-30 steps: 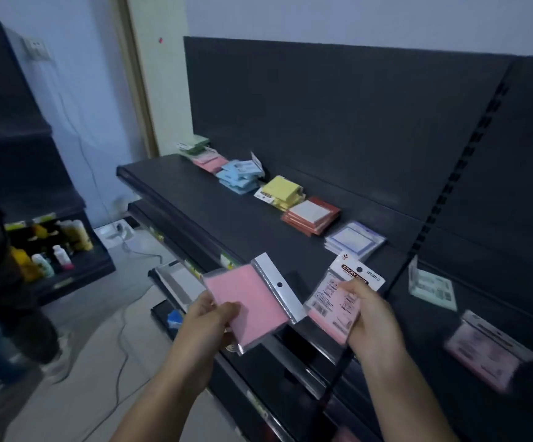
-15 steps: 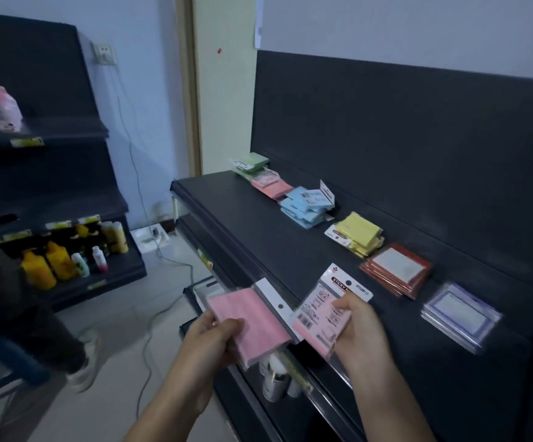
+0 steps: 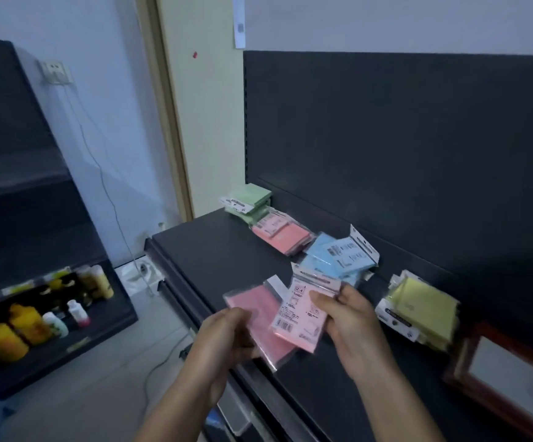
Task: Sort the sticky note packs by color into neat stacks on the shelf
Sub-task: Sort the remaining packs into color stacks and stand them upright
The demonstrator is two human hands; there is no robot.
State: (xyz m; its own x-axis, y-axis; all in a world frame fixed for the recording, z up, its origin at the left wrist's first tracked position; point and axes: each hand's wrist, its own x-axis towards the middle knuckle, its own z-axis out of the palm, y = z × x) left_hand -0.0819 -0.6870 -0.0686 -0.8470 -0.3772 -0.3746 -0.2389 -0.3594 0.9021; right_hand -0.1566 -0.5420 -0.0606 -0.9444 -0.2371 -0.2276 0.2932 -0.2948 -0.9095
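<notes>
Covering plain pink pack (image 3: 252, 302) partly: labelled pink pack (image 3: 300, 317).

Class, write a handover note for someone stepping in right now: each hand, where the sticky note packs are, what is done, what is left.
Left hand holds a pink pack, plain side up. Right hand holds a second pink pack, label up, overlapping the first.
Along the back of the shelf: green stack, pink stack, blue stack, yellow stack, red-edged stack.
Done: five colour stacks started.
Left: both held packs probably belong on the pink stack; the blue stack looks askew and wants squaring.
</notes>
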